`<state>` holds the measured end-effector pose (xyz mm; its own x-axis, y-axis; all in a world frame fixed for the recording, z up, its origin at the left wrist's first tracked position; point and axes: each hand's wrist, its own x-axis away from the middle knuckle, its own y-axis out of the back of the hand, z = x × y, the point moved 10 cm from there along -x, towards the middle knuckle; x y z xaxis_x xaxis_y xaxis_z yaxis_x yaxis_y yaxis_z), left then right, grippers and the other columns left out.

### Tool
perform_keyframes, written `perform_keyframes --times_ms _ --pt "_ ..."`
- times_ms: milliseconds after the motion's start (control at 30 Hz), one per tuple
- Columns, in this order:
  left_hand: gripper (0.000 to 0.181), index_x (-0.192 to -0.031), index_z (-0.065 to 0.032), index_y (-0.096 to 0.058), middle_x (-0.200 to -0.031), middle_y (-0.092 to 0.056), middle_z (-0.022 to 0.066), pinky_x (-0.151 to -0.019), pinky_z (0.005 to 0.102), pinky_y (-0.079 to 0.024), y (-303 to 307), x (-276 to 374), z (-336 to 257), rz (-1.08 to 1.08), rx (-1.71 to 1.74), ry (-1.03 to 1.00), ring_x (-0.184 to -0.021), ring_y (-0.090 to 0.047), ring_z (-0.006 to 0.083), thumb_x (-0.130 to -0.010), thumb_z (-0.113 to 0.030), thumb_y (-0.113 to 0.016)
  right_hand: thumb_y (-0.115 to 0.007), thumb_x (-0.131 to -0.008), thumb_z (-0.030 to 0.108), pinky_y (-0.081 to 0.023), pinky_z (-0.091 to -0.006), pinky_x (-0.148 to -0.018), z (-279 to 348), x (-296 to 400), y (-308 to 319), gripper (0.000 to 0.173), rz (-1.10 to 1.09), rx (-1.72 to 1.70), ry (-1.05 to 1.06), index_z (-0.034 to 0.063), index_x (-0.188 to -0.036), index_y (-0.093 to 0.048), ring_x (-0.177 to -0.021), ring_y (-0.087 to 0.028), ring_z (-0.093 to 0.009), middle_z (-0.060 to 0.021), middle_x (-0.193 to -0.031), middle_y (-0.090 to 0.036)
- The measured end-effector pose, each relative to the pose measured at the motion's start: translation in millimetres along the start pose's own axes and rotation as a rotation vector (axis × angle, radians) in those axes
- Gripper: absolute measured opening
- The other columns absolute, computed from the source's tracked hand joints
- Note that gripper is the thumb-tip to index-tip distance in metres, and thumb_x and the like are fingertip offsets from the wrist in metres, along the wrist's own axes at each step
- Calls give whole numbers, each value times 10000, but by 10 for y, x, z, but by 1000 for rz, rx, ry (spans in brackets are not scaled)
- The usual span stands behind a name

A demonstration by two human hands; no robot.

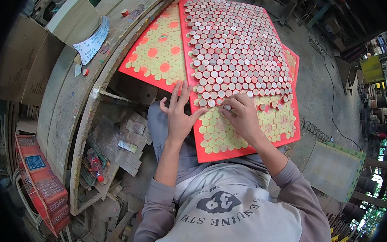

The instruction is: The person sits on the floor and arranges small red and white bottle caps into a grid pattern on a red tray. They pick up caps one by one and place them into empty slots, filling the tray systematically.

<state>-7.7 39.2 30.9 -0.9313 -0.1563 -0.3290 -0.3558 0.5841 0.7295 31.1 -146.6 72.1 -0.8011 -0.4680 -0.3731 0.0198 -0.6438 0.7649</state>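
Observation:
A red board (206, 156) with pale yellow-green round spots lies tilted over my lap. Rows of small round discs with red sides (235, 52) cover its upper part; the spots near me are bare. Between the thumb and fingers of my right hand (243, 118) is a small disc (227, 107), held just below the lowest row. My left hand (179, 117) has its fingers spread at the board's left edge, its thumb tip on the board, holding nothing. A few separate discs (262, 107) stand to the right of my right hand.
Another red spotted board (153, 58) lies beneath at the left, beside a worn wooden workbench (69, 105) with loose discs and a stack of sheets (74, 20). A red plastic crate (44, 186) is at the far left. A coiled cable (313, 130) lies on the floor at right.

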Motion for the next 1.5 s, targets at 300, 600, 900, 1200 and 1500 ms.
perform_keyframes --times_ms 300,600,900,1200,1500 --pt "1001 -1541 -90 -439 -1562 -478 118 -1135 567 -146 -103 -21 -105 -22 -27 2 -1474 -391 207 -737 -514 -858 -894 -707 75 -551 -318 -706 -168 30 119 322 -142 -225 -158 54 -961 -698 -849 -653 -212 -46 -1009 -669" --pt "972 -1528 -64 -443 -1531 -535 69 -1157 515 -177 -107 -54 -152 3 11 16 -1460 -425 208 -746 -446 -875 -925 -628 214 -432 -397 -923 -226 -20 226 452 -166 41 -4 118 -1006 -697 -1063 -568 -234 -16 -1088 -628" --pt "1052 -1570 -33 -345 -1477 -596 26 -1162 516 -172 -149 -25 -51 22 22 66 -1471 -419 199 -755 -440 -873 -918 -640 191 -462 -378 -868 -428 201 394 352 -16 -12 -43 95 -899 -698 -948 -592 -228 -15 -957 -641" --pt "1120 -1597 -19 -279 -1448 -624 25 -1169 497 -188 -154 -61 14 31 45 112 -1420 -488 185 -743 -401 -894 -872 -694 143 -430 -358 -845 -519 94 332 276 -105 -111 30 98 -844 -645 -905 -582 -213 -6 -895 -629" --pt "1112 -1592 -21 -296 -1403 -656 54 -1151 463 -237 -142 -64 -22 19 21 72 -1353 -558 192 -733 -377 -905 -895 -675 216 -428 -364 -873 -487 7 404 337 -127 -27 31 113 -897 -662 -947 -586 -213 -2 -946 -633"
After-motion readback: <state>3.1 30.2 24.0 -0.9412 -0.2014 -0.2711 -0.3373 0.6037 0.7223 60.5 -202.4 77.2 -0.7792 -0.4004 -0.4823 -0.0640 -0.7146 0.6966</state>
